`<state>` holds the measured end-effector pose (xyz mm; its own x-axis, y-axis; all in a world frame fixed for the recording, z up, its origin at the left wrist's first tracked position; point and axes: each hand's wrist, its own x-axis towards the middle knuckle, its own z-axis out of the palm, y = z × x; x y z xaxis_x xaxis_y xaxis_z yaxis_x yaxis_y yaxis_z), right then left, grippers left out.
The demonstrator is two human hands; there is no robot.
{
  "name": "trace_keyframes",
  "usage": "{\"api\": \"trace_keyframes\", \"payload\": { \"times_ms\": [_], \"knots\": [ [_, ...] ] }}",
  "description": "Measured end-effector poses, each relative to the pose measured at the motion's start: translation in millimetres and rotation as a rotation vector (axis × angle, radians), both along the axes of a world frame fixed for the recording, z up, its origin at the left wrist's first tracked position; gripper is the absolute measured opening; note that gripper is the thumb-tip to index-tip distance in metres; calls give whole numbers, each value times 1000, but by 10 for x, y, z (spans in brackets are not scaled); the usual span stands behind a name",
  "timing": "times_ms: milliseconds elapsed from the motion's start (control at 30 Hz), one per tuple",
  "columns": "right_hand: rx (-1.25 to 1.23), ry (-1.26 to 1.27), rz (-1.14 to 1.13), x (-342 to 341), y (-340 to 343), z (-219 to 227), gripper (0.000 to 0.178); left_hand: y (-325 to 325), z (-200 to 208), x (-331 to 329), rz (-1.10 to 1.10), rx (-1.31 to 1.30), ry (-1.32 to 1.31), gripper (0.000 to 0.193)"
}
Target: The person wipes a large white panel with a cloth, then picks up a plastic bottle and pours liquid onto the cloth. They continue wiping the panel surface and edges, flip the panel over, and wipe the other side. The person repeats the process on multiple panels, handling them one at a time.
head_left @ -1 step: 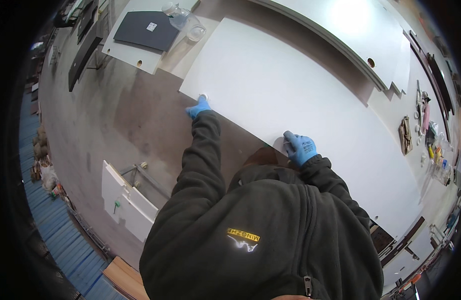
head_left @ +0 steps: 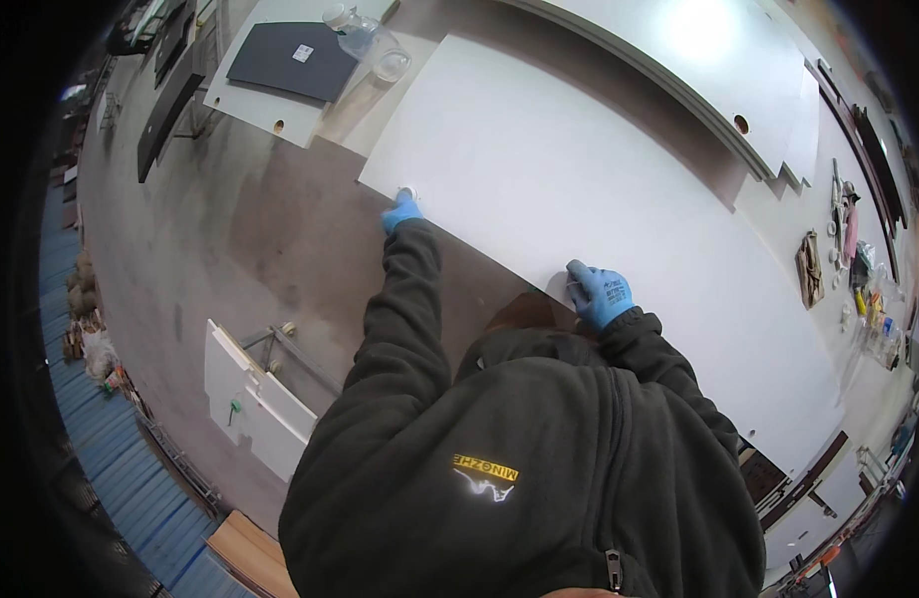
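A large white panel [head_left: 579,169] lies flat before me. At its near edge, close to the left corner, my gloved left hand [head_left: 402,213] is closed, with a small white round piece [head_left: 407,192] at its fingertips against the panel. My right hand [head_left: 603,296], also in a blue glove, has its fingers curled and pressed together on the near edge, further right. A dark shadow falls on the panel beside these fingers. What they hold, if anything, is too small to make out.
Beyond the panel's left end stand a clear bottle [head_left: 390,62] and a dark grey board [head_left: 292,62]. Stacked white panels [head_left: 668,70] lie along the far side. Tools and a brown cloth [head_left: 809,269] are at the right. A wheeled cart [head_left: 280,364] stands at lower left.
My left hand has shifted slightly to the right along the panel's edge, its fingers drawn in closer. My right hand has barely moved.
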<state>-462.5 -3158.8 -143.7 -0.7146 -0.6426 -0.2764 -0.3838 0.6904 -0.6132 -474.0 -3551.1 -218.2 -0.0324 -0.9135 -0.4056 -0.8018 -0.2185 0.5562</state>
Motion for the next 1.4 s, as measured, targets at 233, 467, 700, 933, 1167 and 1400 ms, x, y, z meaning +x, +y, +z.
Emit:
{"api": "trace_keyframes", "payload": {
  "times_ms": [233,467,700,933,1167,1400],
  "knots": [
    [19,7,15,-56,-69,-2,26,9,-229,-83,56,18,178,54],
    [84,-33,3,-79,-76,-4,26,-209,-345,101,354,836,906,38],
    [126,-33,2,-110,-109,-93,27,-273,-444,45,251,794,584,52],
    [154,-17,-17,-172,-165,-118,26,-156,-195,33,17,624,93,91],
    [129,-93,-108,-222,-213,-206,24,-455,-749,83,156,874,227,91],
    [219,-157,-134,-310,-242,-261,29,-845,-1321,293,520,972,606,90]
  ]
}}
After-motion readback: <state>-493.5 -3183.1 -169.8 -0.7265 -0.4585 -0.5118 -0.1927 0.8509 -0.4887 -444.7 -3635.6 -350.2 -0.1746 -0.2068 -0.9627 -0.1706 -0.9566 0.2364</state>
